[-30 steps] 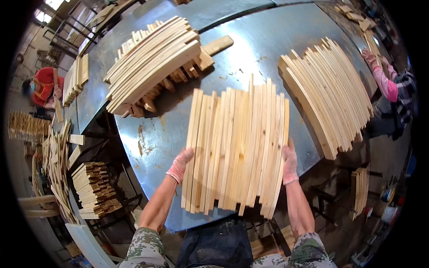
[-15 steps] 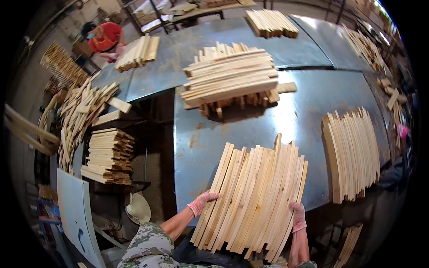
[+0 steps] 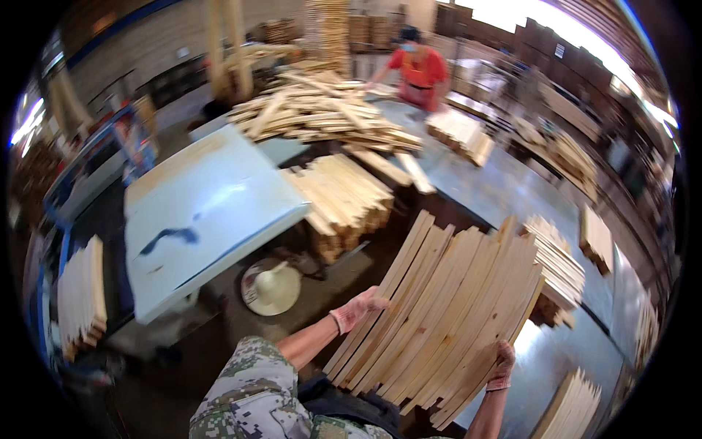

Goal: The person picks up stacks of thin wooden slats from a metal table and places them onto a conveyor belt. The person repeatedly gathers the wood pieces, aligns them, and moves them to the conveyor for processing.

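Observation:
A wide bundle of wooden strips point(image 3: 439, 314) lies side by side between my two hands, held up in front of my body. My left hand point(image 3: 358, 309), in a pinkish work glove, grips the bundle's left edge. On the right edge, my gloved right hand point(image 3: 502, 366) presses inward, its fingers partly hidden by the wood. The strips' ends are uneven. Beneath the bundle's right side shows the metal-topped table point(image 3: 537, 366), and a dark gap with the floor lies under its left side.
Left of me stands a pale blue flat surface point(image 3: 212, 212). Near it are a stack of strips point(image 3: 340, 197), a heap of loose strips point(image 3: 314, 106) and a white round object point(image 3: 270, 287). A person in red point(image 3: 420, 69) works at the far table. More strips point(image 3: 570, 406) lie lower right.
My view has swung left, bringing the blue surface and the person toward the middle. The bundle, still in both hands, has come away from over the metal table toward the gap at its left.

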{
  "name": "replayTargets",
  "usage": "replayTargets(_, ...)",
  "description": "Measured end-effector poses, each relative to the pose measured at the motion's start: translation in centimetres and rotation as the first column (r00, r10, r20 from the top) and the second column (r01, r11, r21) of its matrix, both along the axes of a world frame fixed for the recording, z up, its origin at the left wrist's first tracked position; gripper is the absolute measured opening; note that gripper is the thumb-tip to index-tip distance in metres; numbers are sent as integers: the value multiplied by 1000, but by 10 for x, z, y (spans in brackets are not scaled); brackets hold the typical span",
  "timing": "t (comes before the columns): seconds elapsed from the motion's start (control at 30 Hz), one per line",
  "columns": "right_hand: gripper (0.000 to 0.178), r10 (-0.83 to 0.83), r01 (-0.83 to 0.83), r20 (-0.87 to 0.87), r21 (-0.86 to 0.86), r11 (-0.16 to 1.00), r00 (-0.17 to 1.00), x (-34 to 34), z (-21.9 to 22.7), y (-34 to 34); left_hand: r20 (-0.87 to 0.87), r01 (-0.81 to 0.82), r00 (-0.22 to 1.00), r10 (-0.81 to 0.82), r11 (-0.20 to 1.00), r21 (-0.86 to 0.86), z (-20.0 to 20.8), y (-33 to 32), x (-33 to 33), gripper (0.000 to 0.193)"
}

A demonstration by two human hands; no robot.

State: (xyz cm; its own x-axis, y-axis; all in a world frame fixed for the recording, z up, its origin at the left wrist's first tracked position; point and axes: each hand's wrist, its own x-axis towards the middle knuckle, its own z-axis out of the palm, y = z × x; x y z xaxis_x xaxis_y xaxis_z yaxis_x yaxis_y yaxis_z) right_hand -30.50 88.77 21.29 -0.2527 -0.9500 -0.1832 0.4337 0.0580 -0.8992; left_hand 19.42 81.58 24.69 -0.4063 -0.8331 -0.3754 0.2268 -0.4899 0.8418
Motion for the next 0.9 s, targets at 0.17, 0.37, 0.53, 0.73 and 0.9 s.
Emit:
replayTargets(0.17,33,306,-304,41,-42,952,951,234,98,-82,-98,-311,949,301,945,-106,48,36,203,96)
replayTargets(0.37,22,713,-697,208,-157,700,670,473,86,-185,13,-690,719,695,717,-99,87,148,383,73)
replayTargets(0.53,10,878,-900,201,51,433,433,670,75,-204,140,-851,491,860,508,-134,62,241,492,69)
replayTargets(0.73,11,950,-970,206,120,212,233,842,31,-218,156,-937,346,925,349,6,68,283,576,66)
replayTargets(0.9,13,937,-980,286,82,183,199,964,9,-217,135,-964,263,955,264,11,67,295,670,73)
